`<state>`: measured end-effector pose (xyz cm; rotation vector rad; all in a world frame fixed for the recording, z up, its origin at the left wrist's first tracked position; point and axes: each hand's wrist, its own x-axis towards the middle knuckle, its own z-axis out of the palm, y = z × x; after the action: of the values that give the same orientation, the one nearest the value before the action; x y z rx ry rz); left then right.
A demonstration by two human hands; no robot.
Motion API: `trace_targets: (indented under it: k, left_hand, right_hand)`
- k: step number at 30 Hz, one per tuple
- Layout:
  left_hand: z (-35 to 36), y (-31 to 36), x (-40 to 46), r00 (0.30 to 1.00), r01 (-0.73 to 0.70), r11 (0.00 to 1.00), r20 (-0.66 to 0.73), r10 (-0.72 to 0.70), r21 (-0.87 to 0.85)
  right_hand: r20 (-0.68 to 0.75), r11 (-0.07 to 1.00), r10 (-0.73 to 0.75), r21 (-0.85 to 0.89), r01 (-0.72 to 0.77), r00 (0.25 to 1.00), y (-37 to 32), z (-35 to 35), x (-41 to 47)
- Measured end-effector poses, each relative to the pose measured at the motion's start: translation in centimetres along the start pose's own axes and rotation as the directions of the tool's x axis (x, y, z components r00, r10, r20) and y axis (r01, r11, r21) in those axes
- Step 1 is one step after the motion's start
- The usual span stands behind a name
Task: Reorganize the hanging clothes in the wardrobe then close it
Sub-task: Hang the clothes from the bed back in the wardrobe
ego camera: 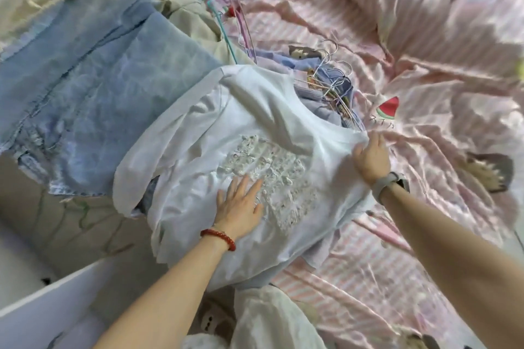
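Clothes spread out on the bed, wardrobe out of sight

Bedsheet [411, 45], pink and striped, lies under everything. On it, left of the white T-shirt [226, 133], sits a blue denim piece [85, 88]. The T-shirt tops a pile, its wire hangers [334, 76] poking out past the collar. Left hand [241, 204] rests flat, fingers spread, on the T-shirt's front, probably smoothing it; right hand [371, 159] pinches its shoulder edge, likely to keep it taut. What lies beneath the T-shirt is mostly covered.
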<state>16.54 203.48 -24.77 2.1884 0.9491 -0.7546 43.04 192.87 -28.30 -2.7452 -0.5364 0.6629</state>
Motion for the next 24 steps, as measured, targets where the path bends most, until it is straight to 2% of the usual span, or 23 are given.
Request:
trace_targets:
  k: [3,6,7,8,10,12,13,15,16,18,20,24]
  left_hand:
    - [1.3,0.6,2.0,0.983,0.024,0.999,0.179,-0.03,0.036]
    - [1.6,0.4,2.9,0.969,0.04,0.999,0.244,-0.047,0.034]
    - [1.3,0.4,3.2,0.979,0.032,0.999,0.2,-0.039,0.035]
    - [0.7,0.5,3.4,0.996,0.009,1.0,0.094,-0.011,0.018]
    - [-1.4,1.3,3.8,0.974,-0.084,0.996,-0.215,0.075,-0.03]
    - [-4.1,2.3,4.9,0.862,-0.177,0.983,-0.475,0.178,0.047]
    - [-5.5,2.8,5.6,0.804,-0.19,0.975,-0.551,0.222,0.116]
    - [-8.3,4.1,6.9,0.738,-0.177,0.946,-0.599,0.31,0.271]
    - [-9.7,4.8,7.5,0.728,-0.169,0.927,-0.591,0.347,0.335]
    - [-11.9,6.3,8.4,0.789,-0.163,0.904,-0.498,0.359,0.395]
    - [-12.9,7.1,8.8,0.86,-0.179,0.906,-0.386,0.333,0.383]
    - [-12.8,6.1,6.4,0.914,-0.23,0.917,-0.251,0.319,0.327]
  right_hand:
    - [0.095,0.997,0.059,0.047,-0.063,0.994,1.1,0.3,2.6]
    - [-0.063,0.991,0.103,0.096,-0.097,0.993,1.1,0.9,2.4]
    - [-0.114,0.985,0.126,0.135,-0.111,0.985,0.9,1.0,1.9]
    - [-0.139,0.978,0.143,0.172,-0.118,0.98,0.7,1.1,1.3]
    - [-0.146,0.968,0.146,0.225,-0.111,0.978,0.7,1.5,-0.3]
    - [-0.195,0.956,0.101,0.291,-0.041,0.976,1.1,1.7,-2.1]
    - [-0.231,0.95,0.05,0.31,0.024,0.972,1.6,1.6,-3.1]
    - [-0.293,0.937,-0.064,0.311,0.159,0.954,2.6,1.3,-4.8]
    - [-0.314,0.928,-0.109,0.307,0.21,0.943,3.1,1.0,-5.4]
    - [-0.335,0.916,-0.152,0.305,0.26,0.93,4.1,0.0,-6.3]
    - [-0.355,0.922,-0.149,0.286,0.259,0.923,4.7,-0.7,-6.8]
    - [-0.359,0.944,-0.116,0.25,0.216,0.926,4.7,-1.2,-7.5]
